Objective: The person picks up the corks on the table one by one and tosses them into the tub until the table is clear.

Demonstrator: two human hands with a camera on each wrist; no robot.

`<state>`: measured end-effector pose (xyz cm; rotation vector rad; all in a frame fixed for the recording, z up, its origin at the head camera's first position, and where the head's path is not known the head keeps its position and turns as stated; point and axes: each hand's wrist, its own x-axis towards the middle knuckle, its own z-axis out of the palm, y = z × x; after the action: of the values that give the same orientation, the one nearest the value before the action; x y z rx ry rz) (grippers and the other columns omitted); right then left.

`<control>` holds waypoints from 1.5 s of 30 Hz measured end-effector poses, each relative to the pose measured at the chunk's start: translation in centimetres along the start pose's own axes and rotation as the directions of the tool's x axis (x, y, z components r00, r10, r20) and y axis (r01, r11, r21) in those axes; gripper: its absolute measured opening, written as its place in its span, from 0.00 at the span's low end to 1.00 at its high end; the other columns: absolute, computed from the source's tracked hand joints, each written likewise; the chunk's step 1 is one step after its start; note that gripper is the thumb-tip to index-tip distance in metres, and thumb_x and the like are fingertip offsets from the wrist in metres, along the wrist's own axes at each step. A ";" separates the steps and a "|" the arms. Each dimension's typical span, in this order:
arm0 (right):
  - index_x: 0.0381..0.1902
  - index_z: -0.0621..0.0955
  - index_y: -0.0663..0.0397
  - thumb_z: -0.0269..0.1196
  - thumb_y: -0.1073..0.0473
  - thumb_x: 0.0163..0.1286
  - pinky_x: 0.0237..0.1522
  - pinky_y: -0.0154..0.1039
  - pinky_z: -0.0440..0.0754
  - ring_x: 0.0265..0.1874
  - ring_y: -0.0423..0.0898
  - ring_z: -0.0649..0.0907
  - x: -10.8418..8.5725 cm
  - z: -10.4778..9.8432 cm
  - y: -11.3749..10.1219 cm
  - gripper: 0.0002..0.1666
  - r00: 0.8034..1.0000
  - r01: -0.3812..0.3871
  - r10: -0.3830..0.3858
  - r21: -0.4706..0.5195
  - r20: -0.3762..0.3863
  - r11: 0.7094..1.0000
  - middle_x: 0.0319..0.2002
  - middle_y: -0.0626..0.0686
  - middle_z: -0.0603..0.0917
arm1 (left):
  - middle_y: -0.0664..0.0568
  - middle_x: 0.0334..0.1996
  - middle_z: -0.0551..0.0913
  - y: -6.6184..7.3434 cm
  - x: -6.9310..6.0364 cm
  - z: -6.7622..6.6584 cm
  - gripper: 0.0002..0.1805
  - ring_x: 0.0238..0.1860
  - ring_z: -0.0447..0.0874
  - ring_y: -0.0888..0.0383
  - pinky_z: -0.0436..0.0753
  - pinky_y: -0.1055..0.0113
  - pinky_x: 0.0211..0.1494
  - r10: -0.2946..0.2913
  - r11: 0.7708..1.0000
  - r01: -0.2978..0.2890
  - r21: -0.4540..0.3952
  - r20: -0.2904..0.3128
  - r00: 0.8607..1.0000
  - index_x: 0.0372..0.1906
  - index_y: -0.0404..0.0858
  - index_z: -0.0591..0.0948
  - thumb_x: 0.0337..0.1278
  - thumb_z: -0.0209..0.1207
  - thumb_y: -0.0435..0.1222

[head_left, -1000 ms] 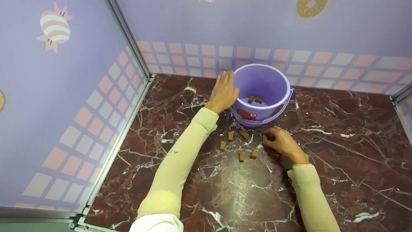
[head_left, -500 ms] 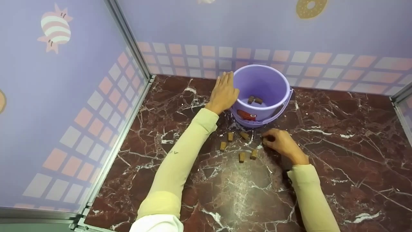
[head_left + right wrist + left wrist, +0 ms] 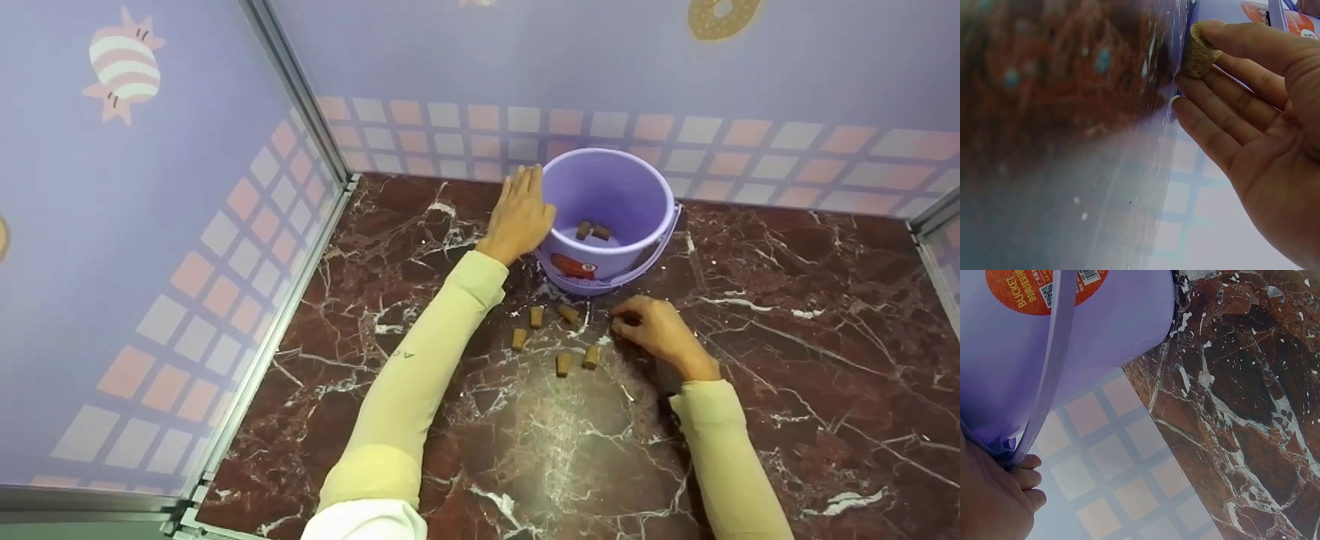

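My left hand (image 3: 517,217) grips the left rim of a purple bucket (image 3: 607,187), beside its handle mount in the left wrist view. The bucket stands upright, with two brown corks (image 3: 592,230) on its bottom. In front of it my right hand (image 3: 656,334) is low at the tabletop. The right wrist view shows that hand pinching a tapered cork (image 3: 1201,53) between thumb and fingers, close to the stone surface. Several loose corks (image 3: 563,365) lie between the bucket and me, left of the right hand.
The red-brown marbled tabletop (image 3: 810,360) carries everything. Behind the bucket rises a lilac wall panel (image 3: 585,67) with pink and white squares. A second panel (image 3: 60,247) stands on the left, joined by a metal frame. The bucket's handle (image 3: 652,262) hangs down in front.
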<state>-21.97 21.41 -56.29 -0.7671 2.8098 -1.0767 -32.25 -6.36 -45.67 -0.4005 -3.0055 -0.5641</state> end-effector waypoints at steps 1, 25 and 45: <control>0.47 0.89 0.66 0.74 0.69 0.65 0.55 0.62 0.85 0.45 0.63 0.88 0.0 -0.1 0.0 0.13 1.000 -0.003 0.003 0.003 -0.003 1.000 0.44 0.62 0.89 | 0.38 0.85 0.51 0.0 0.0 -0.1 0.38 0.85 0.41 0.45 0.29 0.59 0.83 -0.002 1.000 0.002 0.000 0.003 1.000 0.85 0.28 0.48 0.82 0.42 0.43; 0.46 0.89 0.66 0.73 0.70 0.65 0.53 0.61 0.86 0.44 0.63 0.88 -0.3 -1.6 -0.3 0.11 0.997 -0.020 0.020 0.000 -0.070 1.000 0.43 0.62 0.89 | 0.37 0.84 0.52 0.0 0.2 -0.2 0.39 0.85 0.43 0.43 0.30 0.59 0.84 0.005 1.000 -0.006 -0.017 -0.003 1.000 0.84 0.27 0.48 0.82 0.42 0.44; 0.46 0.88 0.66 0.73 0.71 0.65 0.54 0.62 0.86 0.46 0.65 0.88 -0.7 -2.6 -1.2 0.11 0.991 -0.015 0.017 0.021 -0.136 1.000 0.44 0.62 0.89 | 0.37 0.84 0.52 -0.1 0.0 -0.1 0.38 0.85 0.42 0.45 0.29 0.60 0.84 0.007 1.000 -0.007 0.006 -0.001 1.000 0.84 0.27 0.48 0.82 0.40 0.44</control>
<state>-21.37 22.53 -53.65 -0.6937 2.9061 -1.1960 -32.22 -6.48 -45.57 -0.4108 -3.0032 -0.5540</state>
